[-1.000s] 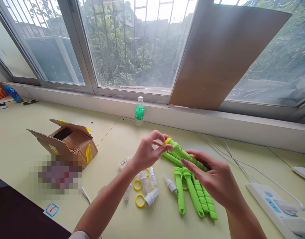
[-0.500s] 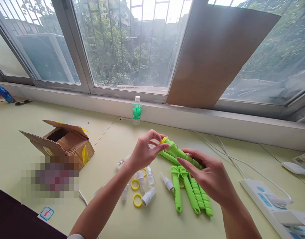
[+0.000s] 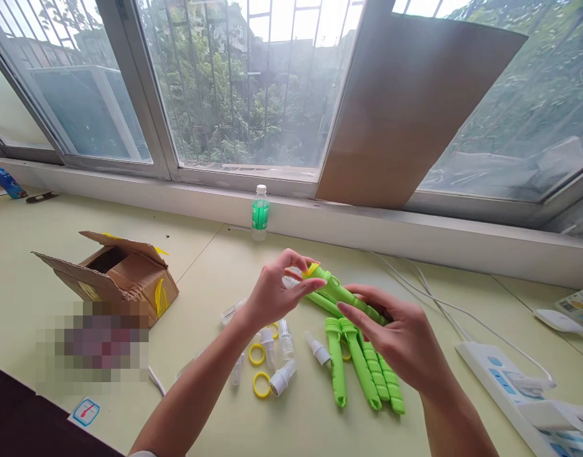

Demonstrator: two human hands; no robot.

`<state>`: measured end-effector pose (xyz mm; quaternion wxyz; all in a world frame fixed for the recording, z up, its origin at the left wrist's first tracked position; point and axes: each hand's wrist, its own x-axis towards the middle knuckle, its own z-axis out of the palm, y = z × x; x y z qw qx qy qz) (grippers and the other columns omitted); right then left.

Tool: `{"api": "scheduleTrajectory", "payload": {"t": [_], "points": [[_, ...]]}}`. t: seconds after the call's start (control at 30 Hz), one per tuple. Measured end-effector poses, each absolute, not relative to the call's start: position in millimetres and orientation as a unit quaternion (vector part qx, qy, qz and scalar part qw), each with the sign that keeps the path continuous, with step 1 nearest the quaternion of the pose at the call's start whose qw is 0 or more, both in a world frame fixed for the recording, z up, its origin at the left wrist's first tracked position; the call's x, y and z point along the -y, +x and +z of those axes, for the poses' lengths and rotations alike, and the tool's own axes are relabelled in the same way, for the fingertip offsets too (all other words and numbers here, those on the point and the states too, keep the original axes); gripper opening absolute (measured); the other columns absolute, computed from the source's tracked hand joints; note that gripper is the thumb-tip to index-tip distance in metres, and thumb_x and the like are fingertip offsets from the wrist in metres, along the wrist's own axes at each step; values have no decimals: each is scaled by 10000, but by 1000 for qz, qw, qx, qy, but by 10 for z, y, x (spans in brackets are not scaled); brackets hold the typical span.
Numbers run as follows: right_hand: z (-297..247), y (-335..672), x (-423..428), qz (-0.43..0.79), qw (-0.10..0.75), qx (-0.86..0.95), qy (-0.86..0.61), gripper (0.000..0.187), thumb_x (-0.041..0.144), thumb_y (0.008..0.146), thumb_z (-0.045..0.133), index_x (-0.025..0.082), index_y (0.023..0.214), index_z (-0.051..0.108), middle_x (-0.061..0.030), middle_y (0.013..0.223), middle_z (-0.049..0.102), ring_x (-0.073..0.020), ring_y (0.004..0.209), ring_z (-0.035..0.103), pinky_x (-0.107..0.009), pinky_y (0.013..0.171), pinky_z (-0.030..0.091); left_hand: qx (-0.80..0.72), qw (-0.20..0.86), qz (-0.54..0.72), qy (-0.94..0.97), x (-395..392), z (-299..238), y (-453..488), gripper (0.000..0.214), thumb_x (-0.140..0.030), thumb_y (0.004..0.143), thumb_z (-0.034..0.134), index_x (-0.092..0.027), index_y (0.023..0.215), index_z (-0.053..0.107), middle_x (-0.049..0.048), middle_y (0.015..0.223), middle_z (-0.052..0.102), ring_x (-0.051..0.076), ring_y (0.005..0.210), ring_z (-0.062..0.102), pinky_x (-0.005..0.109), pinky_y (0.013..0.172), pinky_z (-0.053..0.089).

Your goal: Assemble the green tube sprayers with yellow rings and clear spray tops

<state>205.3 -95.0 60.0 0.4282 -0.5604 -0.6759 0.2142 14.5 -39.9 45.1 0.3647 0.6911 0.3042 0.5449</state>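
Observation:
My right hand [image 3: 396, 324] grips a green ridged plastic handle [image 3: 341, 293] above the table, its threaded end pointing up and left. At that end my left hand [image 3: 279, 285] pinches a yellow ring [image 3: 312, 270], which sits on or against the thread; my fingers partly cover it. Below my right hand lie several more green handles [image 3: 338, 368] side by side, and another lies behind the held one. Between my forearms are loose yellow rings [image 3: 261, 384], white threaded caps with clear tips [image 3: 282, 378] and clear plastic pieces [image 3: 286, 339].
An opened cardboard box [image 3: 143, 279] stands on the left, with a blurred patch before it. Near the windowsill is a green-labelled bottle [image 3: 260, 216]. A white power strip [image 3: 496, 387] with plugs and cables lies at the right. A small card [image 3: 86, 412] sits at the front edge.
Both hands keep nearly the same hold on the handle and ring. The whole view has shifted slightly; the loose parts on the table lie as before.

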Motion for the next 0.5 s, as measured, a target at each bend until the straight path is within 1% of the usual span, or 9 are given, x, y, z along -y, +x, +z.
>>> {"api": "scheduleTrajectory", "payload": {"t": [0.1, 0.13, 0.33, 0.5], "points": [[599, 2046, 955, 229, 433, 673, -554, 384, 496, 775, 679, 175, 981, 726, -20, 627, 613, -135, 472, 495, -255, 427, 387, -293, 354, 543, 702, 398, 435, 148, 455, -366, 653, 819, -193, 858, 451, 77, 1044, 683, 188, 907, 681, 367, 808, 562], [599, 2040, 956, 231, 435, 673, -552, 390, 499, 775, 678, 172, 983, 726, -19, 621, 609, -134, 467, 488, -256, 423, 385, -292, 352, 545, 703, 397, 428, 153, 473, -360, 639, 829, -196, 860, 444, 73, 1044, 682, 191, 913, 681, 372, 809, 563], [597, 1995, 962, 254, 450, 648, -560, 389, 486, 762, 696, 166, 983, 723, 3, 584, 575, -118, 432, 448, -245, 382, 360, -304, 342, 571, 682, 393, 374, 197, 424, -351, 682, 803, -193, 861, 452, 76, 1036, 686, 191, 909, 688, 358, 776, 584], [600, 1982, 974, 272, 453, 632, -567, 387, 462, 761, 705, 161, 1005, 716, 8, 577, 559, -104, 421, 428, -228, 358, 353, -301, 321, 581, 685, 392, 343, 213, 411, -334, 689, 802, -199, 861, 453, 76, 1063, 697, 191, 913, 694, 364, 796, 586]]}}
